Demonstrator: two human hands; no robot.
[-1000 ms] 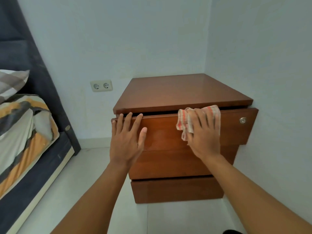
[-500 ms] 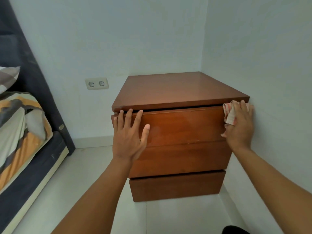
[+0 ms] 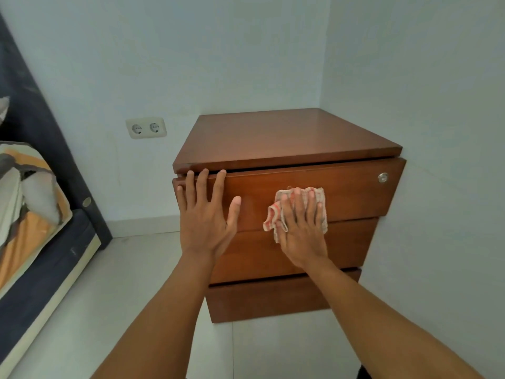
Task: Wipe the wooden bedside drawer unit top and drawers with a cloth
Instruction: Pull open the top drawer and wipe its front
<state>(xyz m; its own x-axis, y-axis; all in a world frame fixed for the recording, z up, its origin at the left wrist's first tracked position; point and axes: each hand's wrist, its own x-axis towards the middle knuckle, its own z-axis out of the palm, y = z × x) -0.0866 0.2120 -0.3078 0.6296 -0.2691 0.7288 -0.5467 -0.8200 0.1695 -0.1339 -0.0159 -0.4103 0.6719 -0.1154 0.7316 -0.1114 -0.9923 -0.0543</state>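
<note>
Red-and-white checked cloth (image 3: pixel 314 199) pinned flat under the right hand (image 3: pixel 302 231), fingers spread, palm pressing rather than gripping; it sits mid-front on the top drawer (image 3: pixel 352 190), low on the panel near the seam with the middle drawer (image 3: pixel 349 242). Left hand (image 3: pixel 206 217) is flat and splayed, holding nothing, braced on the left end of the same drawer front, fingertips up at its upper lip.

Step in hand, my read: wiping the top drawer face. Middle drawer and bottom drawer (image 3: pixel 273 299) probably not yet done; can't tell whether the unit top (image 3: pixel 287 135) has been wiped.

Next move needs: a flat sideways stroke with steady pressure, left hand bracing so the drawer doesn't slide, then drop down a panel.

Edges/room:
- Metal lock (image 3: pixel 382 177) at upper right of the panel: cloth could snag, go round it.
- Right side of the drawer unit sits close against the wall (image 3: pixel 437 132); little room for knuckles at that end.
- Left stroke ends at the bracing hand unless it shifts.
- Dark gap under the top overhang catches cloth edges.
- Floor (image 3: pixel 136 283) in front is open; bed (image 3: pixel 41 214) well apart to the left.
</note>
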